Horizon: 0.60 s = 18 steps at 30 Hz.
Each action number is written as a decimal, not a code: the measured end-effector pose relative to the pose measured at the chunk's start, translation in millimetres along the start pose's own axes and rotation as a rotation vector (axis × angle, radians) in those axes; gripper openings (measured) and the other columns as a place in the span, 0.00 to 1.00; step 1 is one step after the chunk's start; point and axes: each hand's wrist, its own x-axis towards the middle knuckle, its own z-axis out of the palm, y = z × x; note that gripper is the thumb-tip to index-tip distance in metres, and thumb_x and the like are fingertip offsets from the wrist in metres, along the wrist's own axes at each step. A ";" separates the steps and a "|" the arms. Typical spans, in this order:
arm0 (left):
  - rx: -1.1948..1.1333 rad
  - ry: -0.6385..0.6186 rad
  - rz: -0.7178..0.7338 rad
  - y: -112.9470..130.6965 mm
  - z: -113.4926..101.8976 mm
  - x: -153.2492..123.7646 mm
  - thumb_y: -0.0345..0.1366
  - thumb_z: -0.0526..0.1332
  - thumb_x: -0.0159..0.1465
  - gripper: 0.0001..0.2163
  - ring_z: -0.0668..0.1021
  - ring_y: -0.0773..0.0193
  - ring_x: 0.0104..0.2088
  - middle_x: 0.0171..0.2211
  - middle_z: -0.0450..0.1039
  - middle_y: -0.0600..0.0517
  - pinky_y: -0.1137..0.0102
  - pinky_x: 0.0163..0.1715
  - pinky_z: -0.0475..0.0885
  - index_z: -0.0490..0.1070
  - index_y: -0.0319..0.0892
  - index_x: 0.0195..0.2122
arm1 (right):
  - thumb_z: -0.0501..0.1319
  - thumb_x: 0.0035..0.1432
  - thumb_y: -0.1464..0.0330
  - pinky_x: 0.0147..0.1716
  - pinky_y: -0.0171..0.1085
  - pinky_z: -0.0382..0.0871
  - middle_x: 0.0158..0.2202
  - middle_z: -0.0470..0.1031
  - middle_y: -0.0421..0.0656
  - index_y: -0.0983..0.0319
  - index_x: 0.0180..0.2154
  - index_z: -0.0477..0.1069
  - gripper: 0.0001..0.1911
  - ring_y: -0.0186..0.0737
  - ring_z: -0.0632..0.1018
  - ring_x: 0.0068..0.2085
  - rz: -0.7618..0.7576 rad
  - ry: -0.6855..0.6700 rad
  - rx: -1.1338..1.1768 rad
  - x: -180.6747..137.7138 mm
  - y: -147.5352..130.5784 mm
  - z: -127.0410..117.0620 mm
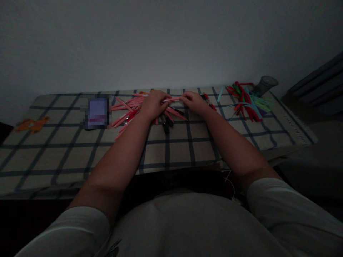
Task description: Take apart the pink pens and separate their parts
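Over a pile of slim pink pens [125, 103], my left hand [154, 104] is closed on one end of a pink pen [175, 98]. My right hand [194, 102] pinches the other end of that pen, so it lies level between the two hands. Below my left hand, several black pens [166, 125] stick out of the pile towards me. Just beyond my right hand lie a few red and black pens or caps [209, 101], too dim to make out exactly. My palm hides part of the pile.
A checked cloth [80, 153] covers the table against a pale wall. A phone with a blurred screen [97, 112] lies left, near an orange flower-shaped piece [32, 125]. To the right are colourful strips [248, 103] and a dark see-through cup [266, 85].
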 end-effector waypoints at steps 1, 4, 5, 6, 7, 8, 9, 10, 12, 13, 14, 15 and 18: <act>-0.002 0.000 -0.004 0.6 -0.5 -0.3 0.39 0.64 0.72 0.16 0.77 0.47 0.56 0.52 0.81 0.42 0.57 0.58 0.71 0.83 0.45 0.58 | 0.61 0.68 0.48 0.42 0.43 0.65 0.35 0.73 0.44 0.57 0.36 0.70 0.19 0.46 0.71 0.40 0.002 0.006 0.017 0.1 0.2 0.7; -0.002 0.002 -0.017 2.3 -1.8 -1.1 0.40 0.63 0.73 0.16 0.78 0.47 0.56 0.52 0.81 0.42 0.57 0.59 0.71 0.83 0.46 0.59 | 0.64 0.66 0.49 0.42 0.42 0.66 0.37 0.75 0.44 0.57 0.39 0.70 0.18 0.46 0.72 0.41 -0.003 0.003 0.066 -0.4 0.6 1.6; -0.001 0.003 -0.019 2.6 -2.0 -1.2 0.40 0.63 0.73 0.16 0.78 0.47 0.56 0.52 0.81 0.42 0.57 0.59 0.71 0.83 0.46 0.59 | 0.65 0.66 0.49 0.42 0.42 0.66 0.38 0.75 0.44 0.57 0.40 0.70 0.18 0.47 0.72 0.42 -0.008 0.001 0.071 -0.7 0.7 1.6; 0.001 0.004 -0.021 2.6 -2.1 -1.2 0.40 0.63 0.73 0.16 0.77 0.47 0.56 0.52 0.81 0.42 0.57 0.59 0.71 0.83 0.46 0.59 | 0.65 0.66 0.49 0.42 0.42 0.66 0.39 0.75 0.44 0.57 0.41 0.70 0.18 0.47 0.72 0.42 -0.012 -0.001 0.069 -1.0 1.0 1.4; 0.003 0.003 -0.020 2.4 -2.0 -1.2 0.41 0.63 0.73 0.16 0.77 0.47 0.56 0.52 0.82 0.42 0.57 0.58 0.71 0.83 0.46 0.58 | 0.65 0.66 0.50 0.43 0.42 0.67 0.39 0.76 0.45 0.57 0.42 0.71 0.18 0.47 0.73 0.43 -0.016 -0.004 0.062 -1.3 1.3 1.2; 0.005 0.002 -0.019 2.0 -1.7 -1.0 0.41 0.63 0.73 0.16 0.77 0.46 0.56 0.51 0.82 0.42 0.57 0.58 0.71 0.83 0.46 0.58 | 0.64 0.67 0.50 0.43 0.43 0.67 0.39 0.76 0.45 0.57 0.42 0.71 0.18 0.47 0.73 0.43 -0.018 -0.006 0.052 -1.5 1.7 1.0; 0.006 0.002 -0.017 1.6 -1.4 -0.9 0.41 0.63 0.73 0.16 0.77 0.46 0.56 0.51 0.82 0.42 0.57 0.58 0.71 0.83 0.46 0.58 | 0.64 0.68 0.50 0.43 0.43 0.67 0.39 0.76 0.45 0.57 0.42 0.71 0.18 0.47 0.73 0.42 -0.017 -0.007 0.040 -1.6 2.2 0.6; 0.007 0.003 -0.015 1.2 -1.0 -0.8 0.41 0.63 0.73 0.16 0.77 0.46 0.56 0.51 0.82 0.42 0.57 0.58 0.71 0.83 0.46 0.58 | 0.62 0.69 0.49 0.44 0.44 0.67 0.39 0.76 0.45 0.57 0.42 0.72 0.18 0.47 0.73 0.42 -0.016 -0.008 0.028 -1.7 2.7 0.2; 0.006 0.012 -0.010 0.4 -0.4 -0.6 0.40 0.63 0.72 0.16 0.77 0.47 0.56 0.51 0.82 0.42 0.57 0.58 0.70 0.83 0.45 0.57 | 0.58 0.72 0.49 0.45 0.44 0.67 0.38 0.76 0.46 0.58 0.39 0.73 0.20 0.48 0.73 0.41 -0.014 -0.015 0.005 -1.4 3.5 -0.9; 0.004 0.016 -0.007 0.2 -0.1 -0.6 0.40 0.63 0.72 0.16 0.76 0.47 0.56 0.51 0.82 0.42 0.57 0.59 0.70 0.83 0.46 0.58 | 0.56 0.74 0.49 0.45 0.45 0.67 0.37 0.76 0.46 0.58 0.37 0.73 0.21 0.48 0.73 0.41 -0.015 -0.023 -0.006 -1.2 3.7 -1.6; 0.004 0.019 -0.005 0.1 0.0 -0.6 0.40 0.63 0.72 0.16 0.76 0.46 0.56 0.52 0.82 0.42 0.57 0.59 0.70 0.83 0.46 0.57 | 0.55 0.75 0.49 0.46 0.45 0.67 0.37 0.76 0.46 0.58 0.35 0.72 0.23 0.48 0.74 0.41 -0.016 -0.032 -0.016 -0.9 3.8 -2.2; 0.004 0.018 -0.003 0.0 0.0 -0.5 0.40 0.63 0.72 0.16 0.76 0.46 0.57 0.52 0.82 0.42 0.56 0.59 0.70 0.83 0.46 0.57 | 0.54 0.75 0.49 0.46 0.45 0.67 0.36 0.76 0.47 0.58 0.34 0.72 0.24 0.48 0.74 0.41 -0.017 -0.041 -0.026 -0.5 3.8 -2.8; 0.004 0.009 -0.004 -0.2 0.0 -0.4 0.39 0.63 0.72 0.16 0.77 0.46 0.58 0.53 0.81 0.42 0.56 0.60 0.70 0.83 0.45 0.58 | 0.55 0.75 0.51 0.45 0.44 0.66 0.36 0.76 0.46 0.58 0.33 0.71 0.22 0.47 0.74 0.40 -0.018 -0.042 -0.054 0.7 3.7 -3.3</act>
